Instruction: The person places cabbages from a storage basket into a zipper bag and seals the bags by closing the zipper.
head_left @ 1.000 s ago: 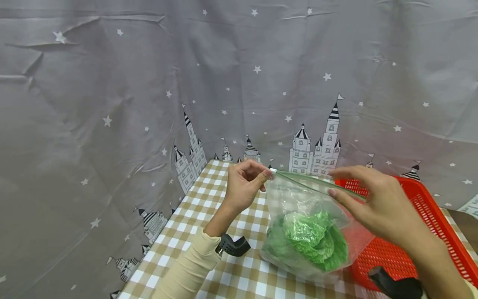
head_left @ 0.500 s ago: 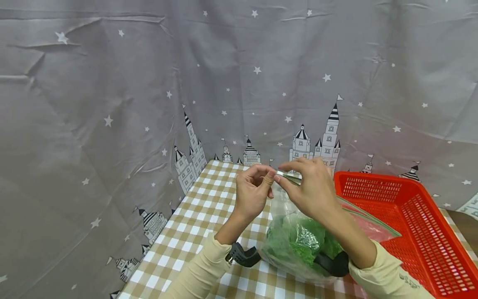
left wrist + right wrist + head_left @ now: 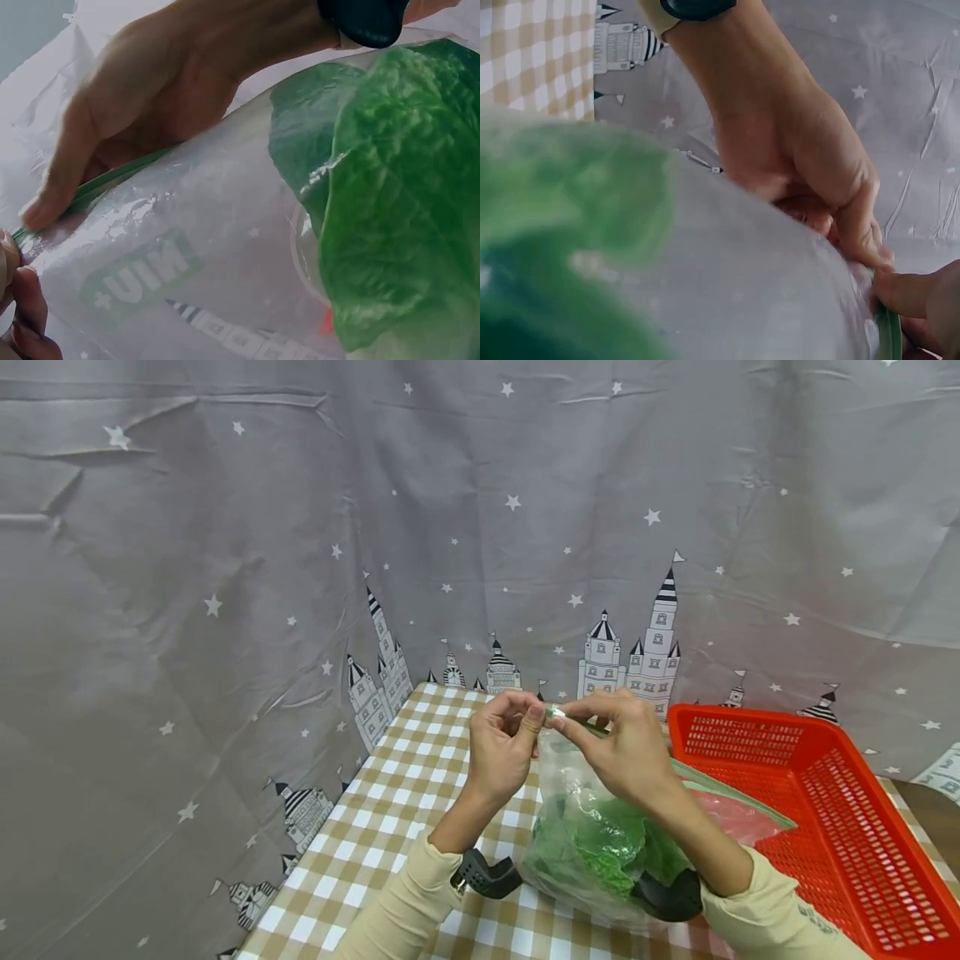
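A clear zip bag (image 3: 558, 768) with a green seal strip stands on the table, with leafy green lettuce (image 3: 611, 852) inside. At its upper left corner my left hand (image 3: 504, 747) pinches the plastic between thumb and curled fingers. Right beside it, thumb and forefinger of my right hand (image 3: 626, 747) grip the strip at the small white slider (image 3: 557, 714). The fingertips of both hands nearly meet. In the left wrist view the lettuce (image 3: 405, 195) shows through the film, while the right wrist view has the green strip (image 3: 889, 330) between the hands.
A red perforated plastic basket (image 3: 742, 714) stands to the right, partly behind the bag's right corner. Brown-and-white checked cloth (image 3: 390, 802) covers the table. A grey curtain (image 3: 450, 485) with stars and castles hangs behind and at left.
My right hand has moved left along the seal strip from the bag's right part to the slider, and now pinches there. My left hand keeps its hold on the corner, slightly shifted right.
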A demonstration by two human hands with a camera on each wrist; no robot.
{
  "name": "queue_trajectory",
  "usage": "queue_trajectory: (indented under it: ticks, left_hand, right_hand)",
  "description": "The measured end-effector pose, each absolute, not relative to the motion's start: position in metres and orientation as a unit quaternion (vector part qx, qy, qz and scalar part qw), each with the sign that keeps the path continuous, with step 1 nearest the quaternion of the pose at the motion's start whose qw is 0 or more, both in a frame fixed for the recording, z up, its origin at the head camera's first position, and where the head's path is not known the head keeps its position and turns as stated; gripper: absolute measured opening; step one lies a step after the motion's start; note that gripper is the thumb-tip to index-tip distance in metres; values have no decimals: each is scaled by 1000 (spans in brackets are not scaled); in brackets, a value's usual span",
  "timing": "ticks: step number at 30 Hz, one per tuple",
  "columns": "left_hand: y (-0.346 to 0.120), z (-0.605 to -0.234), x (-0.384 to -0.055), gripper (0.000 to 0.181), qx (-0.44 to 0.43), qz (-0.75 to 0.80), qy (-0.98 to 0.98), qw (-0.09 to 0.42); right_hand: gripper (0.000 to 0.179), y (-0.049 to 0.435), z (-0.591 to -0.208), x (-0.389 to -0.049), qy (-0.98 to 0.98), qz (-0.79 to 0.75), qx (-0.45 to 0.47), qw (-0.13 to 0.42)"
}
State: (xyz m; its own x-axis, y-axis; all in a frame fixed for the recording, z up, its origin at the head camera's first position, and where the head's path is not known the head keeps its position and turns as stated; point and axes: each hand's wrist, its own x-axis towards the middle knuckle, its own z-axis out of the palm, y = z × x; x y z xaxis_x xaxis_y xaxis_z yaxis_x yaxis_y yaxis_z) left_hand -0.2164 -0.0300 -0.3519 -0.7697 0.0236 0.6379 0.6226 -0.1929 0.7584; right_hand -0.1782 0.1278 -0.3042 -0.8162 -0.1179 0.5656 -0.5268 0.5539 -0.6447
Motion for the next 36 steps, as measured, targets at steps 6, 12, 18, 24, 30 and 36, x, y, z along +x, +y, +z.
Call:
queue_trajectory:
  ticks: [6, 12, 18, 24, 30, 36]
  left_hand:
    - [-34, -353, -221, 5, -261, -717, -608, 221]
    - [-37, -354, -222, 5, -252, -716, -612, 224]
    - [-40, -356, -224, 5, -249, -714, -611, 234]
    - [-46, -358, -226, 8, -230, -719, -615, 230]
    - [-57, -357, -228, 7, -212, -724, -612, 236]
    - [-67, -356, -228, 7, -212, -724, -609, 247]
  right_hand:
    - [8, 144, -307, -176, -858, 422, 180, 231]
    - [8, 159, -309, -172, -869, 414, 169, 212]
    - [7, 173, -309, -167, -882, 395, 163, 199]
    - [9, 187, -308, -161, -889, 376, 159, 208]
    - [11, 214, -306, -150, -901, 347, 152, 211]
    - [13, 243, -300, -138, -912, 333, 129, 201]
